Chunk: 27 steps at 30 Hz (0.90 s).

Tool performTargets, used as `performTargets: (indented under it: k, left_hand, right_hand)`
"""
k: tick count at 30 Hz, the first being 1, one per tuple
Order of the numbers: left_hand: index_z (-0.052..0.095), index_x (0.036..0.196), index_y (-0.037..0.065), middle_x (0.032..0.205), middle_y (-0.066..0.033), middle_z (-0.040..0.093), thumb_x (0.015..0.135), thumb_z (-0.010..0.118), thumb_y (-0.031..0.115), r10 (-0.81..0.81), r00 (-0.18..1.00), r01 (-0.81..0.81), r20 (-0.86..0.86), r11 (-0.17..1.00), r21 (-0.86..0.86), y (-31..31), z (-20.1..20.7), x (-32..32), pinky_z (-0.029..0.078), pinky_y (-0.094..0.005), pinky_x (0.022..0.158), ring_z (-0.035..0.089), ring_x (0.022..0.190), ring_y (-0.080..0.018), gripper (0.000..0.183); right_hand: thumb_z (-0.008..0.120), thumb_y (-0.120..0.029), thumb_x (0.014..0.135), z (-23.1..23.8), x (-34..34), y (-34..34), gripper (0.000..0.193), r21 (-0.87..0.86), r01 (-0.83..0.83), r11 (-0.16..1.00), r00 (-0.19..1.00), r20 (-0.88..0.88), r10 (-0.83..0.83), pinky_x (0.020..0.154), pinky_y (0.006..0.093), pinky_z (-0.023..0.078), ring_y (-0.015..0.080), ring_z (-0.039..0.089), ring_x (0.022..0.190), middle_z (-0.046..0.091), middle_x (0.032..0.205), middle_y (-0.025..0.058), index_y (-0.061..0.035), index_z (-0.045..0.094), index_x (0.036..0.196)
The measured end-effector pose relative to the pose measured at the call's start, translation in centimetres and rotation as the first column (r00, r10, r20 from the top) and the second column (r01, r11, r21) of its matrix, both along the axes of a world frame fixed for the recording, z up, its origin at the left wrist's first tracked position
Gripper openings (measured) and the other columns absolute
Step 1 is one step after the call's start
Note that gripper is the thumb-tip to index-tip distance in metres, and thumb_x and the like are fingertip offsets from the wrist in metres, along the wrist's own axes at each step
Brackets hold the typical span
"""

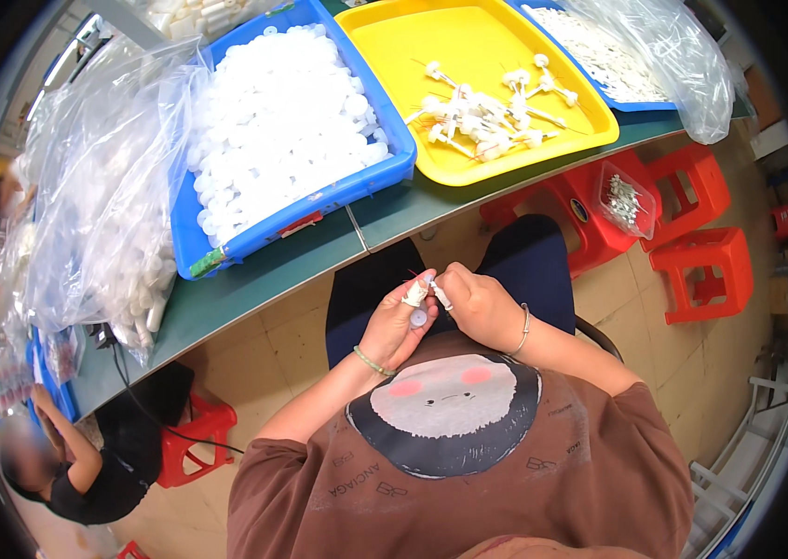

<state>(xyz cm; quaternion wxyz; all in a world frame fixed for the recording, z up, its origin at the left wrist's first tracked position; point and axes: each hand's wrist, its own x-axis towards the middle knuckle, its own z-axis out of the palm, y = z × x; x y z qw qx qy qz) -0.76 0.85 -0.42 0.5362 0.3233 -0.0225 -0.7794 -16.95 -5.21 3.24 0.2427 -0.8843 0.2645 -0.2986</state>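
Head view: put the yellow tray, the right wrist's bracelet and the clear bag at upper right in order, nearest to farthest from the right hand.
From the right hand:
1. Bracelet: nearest, around that wrist.
2. Yellow tray: next, ahead of the hand.
3. Clear bag: farthest, ahead and well to the right, beyond the tray.

White parts [415,295] in both hands [392,328] — yellow tray [403,56] beyond

White handheld pieces [415,295], blue bin [357,189], yellow tray [394,47], green table [250,279], brown printed shirt [506,503]
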Motion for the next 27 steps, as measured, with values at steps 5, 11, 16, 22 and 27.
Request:
performTargets:
  k: [5, 11, 16, 22, 27]
  left_hand:
    - [0.057, 0.116, 0.004, 0.094, -0.002, 0.06, 0.091, 0.059, 0.016, -0.028, 0.993, 0.028, 0.118, 1.0, 0.005, 0.0, 0.3, -0.2, 0.053, -0.0211, 0.076, 0.059, 0.08, -0.0093, 0.028]
    - [0.06, 0.113, 0.006, 0.093, -0.0001, 0.061, 0.089, 0.062, 0.015, 0.051, 0.988, -0.034, 0.148, 0.993, -0.115, 0.0, 0.5, -0.2, 0.052, -0.0199, 0.073, 0.059, 0.081, -0.0069, 0.025]
    - [0.058, 0.114, 0.006, 0.096, -0.0013, 0.06, 0.091, 0.059, 0.015, 0.043, 0.998, -0.036, 0.055, 0.99, -0.136, 0.0, 1.1, -0.1, 0.052, -0.0219, 0.073, 0.059, 0.083, -0.0092, 0.025]
    - [0.056, 0.113, 0.004, 0.1, -0.0034, 0.06, 0.09, 0.06, 0.01, 0.0, 0.996, 0.013, 0.09, 0.99, -0.143, 0.4, 1.3, 0.3, 0.052, -0.0227, 0.075, 0.059, 0.087, -0.012, 0.024]
    - [0.055, 0.112, 0.003, 0.106, -0.0066, 0.059, 0.089, 0.06, 0.01, -0.003, 1.0, 0.005, 0.013, 0.993, -0.115, -0.1, 1.5, 0.1, 0.053, -0.0237, 0.076, 0.059, 0.086, -0.0135, 0.025]
  right_hand:
    - [0.051, -0.001, 0.089, 0.6, 0.1, 0.1, 0.004, 0.698, -0.038, 0.715, 0.976, 0.179, -0.123, 0.056, 0.0308, 0.049, 0.0161, 0.058, 0.065, 0.057, 0.081, 0.011, -0.001, 0.047, 0.088]
    - [0.055, 0.002, 0.084, 0.4, 0.7, 0.0, 0.011, 0.413, -0.062, 0.909, 0.958, 0.279, -0.062, 0.059, 0.0314, 0.048, 0.021, 0.059, 0.069, 0.056, 0.081, 0.012, -0.0014, 0.048, 0.092]
    - [0.061, 0.001, 0.078, 0.1, -0.2, -0.4, 0.023, 0.042, -0.065, 0.997, 0.983, 0.172, 0.056, 0.06, 0.0356, 0.049, 0.0314, 0.058, 0.07, 0.053, 0.083, 0.0133, -0.0018, 0.049, 0.097]
    - [0.069, -0.006, 0.074, 5.6, -2.6, -1.9, 0.025, -0.121, 0.049, 0.991, 0.978, 0.207, -0.023, 0.069, 0.036, 0.049, 0.0305, 0.058, 0.075, 0.059, 0.085, 0.0111, -0.0042, 0.056, 0.095]
    - [0.057, -0.003, 0.08, 13.4, -12.1, -14.4, 0.016, -0.289, 0.642, 0.71, 0.767, 0.27, -0.582, 0.075, 0.0358, 0.048, 0.031, 0.059, 0.084, 0.062, 0.091, 0.0151, -0.0015, 0.06, 0.096]
